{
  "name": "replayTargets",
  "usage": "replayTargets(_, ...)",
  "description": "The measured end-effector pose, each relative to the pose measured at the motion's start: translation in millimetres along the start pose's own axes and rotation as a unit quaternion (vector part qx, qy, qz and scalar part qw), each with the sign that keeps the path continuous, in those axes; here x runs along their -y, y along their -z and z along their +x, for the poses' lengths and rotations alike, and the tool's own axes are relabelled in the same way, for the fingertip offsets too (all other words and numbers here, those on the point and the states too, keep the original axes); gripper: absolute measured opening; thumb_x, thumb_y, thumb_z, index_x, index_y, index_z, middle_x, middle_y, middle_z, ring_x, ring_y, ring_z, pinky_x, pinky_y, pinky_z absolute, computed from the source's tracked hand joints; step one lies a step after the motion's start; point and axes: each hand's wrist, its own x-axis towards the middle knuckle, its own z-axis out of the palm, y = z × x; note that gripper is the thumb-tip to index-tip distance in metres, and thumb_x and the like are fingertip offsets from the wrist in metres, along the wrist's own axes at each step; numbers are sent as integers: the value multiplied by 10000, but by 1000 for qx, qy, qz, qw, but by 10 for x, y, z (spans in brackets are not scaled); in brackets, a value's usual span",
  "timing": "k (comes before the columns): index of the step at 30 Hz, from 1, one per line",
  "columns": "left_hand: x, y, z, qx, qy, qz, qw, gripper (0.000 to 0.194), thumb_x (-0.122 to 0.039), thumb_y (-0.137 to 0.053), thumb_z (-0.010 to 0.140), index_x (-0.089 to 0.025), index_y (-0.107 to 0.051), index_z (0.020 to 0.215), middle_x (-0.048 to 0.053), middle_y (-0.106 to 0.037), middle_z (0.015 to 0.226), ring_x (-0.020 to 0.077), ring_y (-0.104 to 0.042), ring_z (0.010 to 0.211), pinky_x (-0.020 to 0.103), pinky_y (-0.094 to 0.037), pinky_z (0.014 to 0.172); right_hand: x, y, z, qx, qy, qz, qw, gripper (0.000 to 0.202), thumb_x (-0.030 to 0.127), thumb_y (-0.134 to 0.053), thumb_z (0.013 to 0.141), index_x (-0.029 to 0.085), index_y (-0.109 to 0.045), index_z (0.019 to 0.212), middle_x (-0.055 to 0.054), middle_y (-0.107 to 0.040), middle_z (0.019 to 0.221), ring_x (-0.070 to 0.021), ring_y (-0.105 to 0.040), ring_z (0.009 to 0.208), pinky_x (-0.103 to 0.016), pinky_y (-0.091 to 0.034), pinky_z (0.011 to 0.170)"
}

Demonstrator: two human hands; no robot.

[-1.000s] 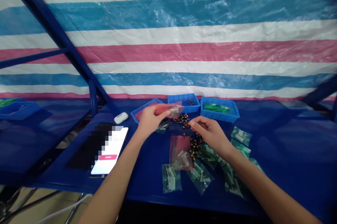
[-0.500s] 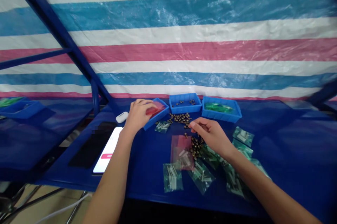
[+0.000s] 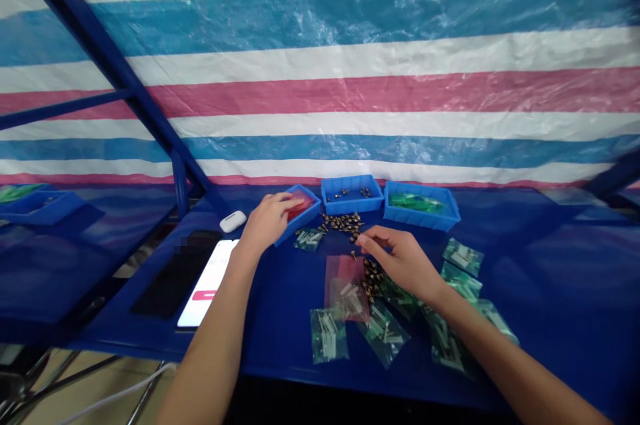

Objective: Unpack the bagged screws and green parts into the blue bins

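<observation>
My left hand [image 3: 271, 220] reaches into the left blue bin [image 3: 299, 228], its fingers stretched over the red plastic bags [image 3: 303, 200] there. Thumb and index finger of my right hand [image 3: 395, 253] are pinched together above the table; whatever sits between them is too small to make out. Just beyond those fingertips lies a loose pile of brass-coloured screws [image 3: 344, 222]. A second pile of screws [image 3: 371, 278] is partly under my right hand. Beside it, a flat red bag [image 3: 345, 268] overlaps a clear bag of pale rod-like pieces [image 3: 352, 298].
A middle bin [image 3: 352, 205] holds a few screws, and the right bin [image 3: 421, 218] holds green bags. Filled clear bags [image 3: 328, 337] lie along the front and right. A lit phone [image 3: 206, 285], a dark flat object [image 3: 173, 278] and a white case [image 3: 233, 221] are left.
My left hand has shifted slightly left and down, its fingers now lower on the red bags. My right hand stays pinched in nearly the same place.
</observation>
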Motion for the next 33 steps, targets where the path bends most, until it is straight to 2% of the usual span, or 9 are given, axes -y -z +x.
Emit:
replayTargets(4,-62,0,-10,0,0,-6,1000,453,-182,-431,878,-270,-608,1285,40,-548,1363,272,-473,1215,464,-389,1036,-21,14,12,13,27,-63,998,300,409,-473,956,216,-660,824,-18,-671,781,-180,-585,712,-300,-396,619)
replayTargets(7,-152,43,-25,-17,-14,8,1000,397,-294,-456,904,-235,-634,1254,64,-561,1344,293,-469,1215,463,-391,1027,-80,21,26,22,66,-128,989,206,323,-514,947,215,-681,894,-34,-676,872,-199,-579,818,-325,-426,721)
replayTargets(12,-276,49,-36,-34,-26,35,998,392,-420,-379,967,-292,-637,1234,27,-582,1317,279,-504,1155,450,-416,974,-220,-41,26,42,118,-230,965,224,228,-524,941,215,-684,1096,-72,-646,981,-230,-533,944,-380,-419,869)
replayTargets(15,-327,6,-33,-39,-10,57,998,398,-426,-348,982,-290,-659,1191,30,-593,1296,280,-518,1117,445,-424,949,-257,-98,20,65,118,-253,958,190,248,-540,937,231,-705,1030,-62,-636,946,-222,-525,932,-373,-413,869)
replayTargets(19,-441,-33,-30,-74,-8,78,994,392,-422,-358,984,-265,-656,1185,72,-600,1261,291,-495,1143,457,-399,962,-240,-123,30,54,94,-245,963,86,242,-597,902,213,-677,891,-45,-637,910,-217,-524,930,-369,-402,862)
replayTargets(23,-574,-44,-30,-125,-19,86,988,388,-408,-375,985,-248,-620,1239,102,-548,1314,299,-441,1211,477,-348,1005,-182,-79,36,21,71,-179,981,18,202,-643,845,202,-625,842,-20,-638,837,-197,-543,868,-339,-412,792)
replayTargets(26,-653,-61,-33,-142,-39,78,986,384,-396,-392,982,-237,-607,1257,115,-533,1326,303,-422,1229,488,-329,1013,-145,-40,29,21,33,-58,998,45,217,-633,838,207,-611,877,9,-628,755,-154,-556,718,-290,-424,667)
replayTargets(29,-715,-91,-42,-144,-73,64,985,371,-387,-407,979,-235,-614,1246,107,-541,1317,301,-414,1234,480,-327,1013,-138,-9,82,27,8,81,996,109,292,-646,834,206,-623,896,9,-643,768,-136,-569,667,-274,-446,628)
replayTargets(33,-766,-131,-54,-139,-101,67,983,361,-380,-408,980,-221,-629,1217,97,-553,1305,299,-427,1208,473,-342,987,-167,69,361,-87,-25,207,974,226,354,-730,757,182,-650,881,-32,-691,847,-159,-631,751,-292,-502,701)
